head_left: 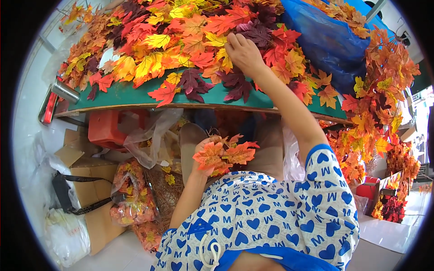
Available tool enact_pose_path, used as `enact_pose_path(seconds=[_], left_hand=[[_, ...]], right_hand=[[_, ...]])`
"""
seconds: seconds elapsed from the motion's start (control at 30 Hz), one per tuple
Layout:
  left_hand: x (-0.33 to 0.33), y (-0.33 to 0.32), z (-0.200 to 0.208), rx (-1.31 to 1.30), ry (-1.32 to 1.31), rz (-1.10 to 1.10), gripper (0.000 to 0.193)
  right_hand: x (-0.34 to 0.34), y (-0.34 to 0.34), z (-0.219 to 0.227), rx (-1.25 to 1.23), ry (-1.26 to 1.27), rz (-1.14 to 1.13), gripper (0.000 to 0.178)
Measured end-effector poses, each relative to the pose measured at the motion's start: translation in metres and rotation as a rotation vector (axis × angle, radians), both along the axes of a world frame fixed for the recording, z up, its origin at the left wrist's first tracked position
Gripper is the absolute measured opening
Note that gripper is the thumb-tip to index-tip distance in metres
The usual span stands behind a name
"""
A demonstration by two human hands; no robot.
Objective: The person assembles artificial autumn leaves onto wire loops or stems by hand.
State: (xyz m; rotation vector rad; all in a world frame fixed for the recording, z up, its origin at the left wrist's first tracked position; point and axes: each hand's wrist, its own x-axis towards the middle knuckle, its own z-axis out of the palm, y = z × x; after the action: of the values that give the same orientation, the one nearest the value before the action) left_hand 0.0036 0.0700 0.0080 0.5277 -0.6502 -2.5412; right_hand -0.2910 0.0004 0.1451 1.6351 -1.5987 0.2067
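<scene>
Artificial maple leaves (193, 25) in red, orange, yellow and dark purple lie heaped on the green tabletop (135, 93). My left hand (204, 143), over my lap below the table edge, is closed around a small bunch of orange maple leaves (239, 154). Part of its fingers is behind those leaves. Stretched forward over the table, my right hand (245, 55) rests in the heap with its fingers bent and drawn together. A dark purple leaf (256, 34) is right beside its fingertips. What those fingertips pinch, if anything, is hidden.
A blue plastic bag (325, 38) sits on the table's right side, by hanging leaf garlands (384, 81). Under the table are a red plastic stool (104, 131) and clear plastic. At left stand a cardboard box (97, 180) and a bag of leaves (133, 194).
</scene>
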Motion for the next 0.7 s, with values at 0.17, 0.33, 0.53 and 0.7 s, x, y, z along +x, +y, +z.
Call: enact_pose_path(seconds=[0.17,0.33,0.53,0.7], left_hand=[[0.004,-0.004,0.023,0.121,0.063,0.114,0.020],[0.008,-0.003,0.034,0.038,0.068,0.092,0.022],[-0.011,0.009,0.043,-0.117,-0.035,0.277,0.030],[-0.031,0.015,0.047,-0.269,0.012,0.426,0.051]], right_hand=[[-0.020,-0.025,-0.015,0.116,0.134,0.017,0.011],[-0.024,-0.029,0.005,-0.313,-0.466,0.337,0.012],[0.025,0.011,0.029,-0.397,-1.538,0.287,0.014],[0.108,0.093,-0.017,-0.211,-2.053,0.592,0.022]])
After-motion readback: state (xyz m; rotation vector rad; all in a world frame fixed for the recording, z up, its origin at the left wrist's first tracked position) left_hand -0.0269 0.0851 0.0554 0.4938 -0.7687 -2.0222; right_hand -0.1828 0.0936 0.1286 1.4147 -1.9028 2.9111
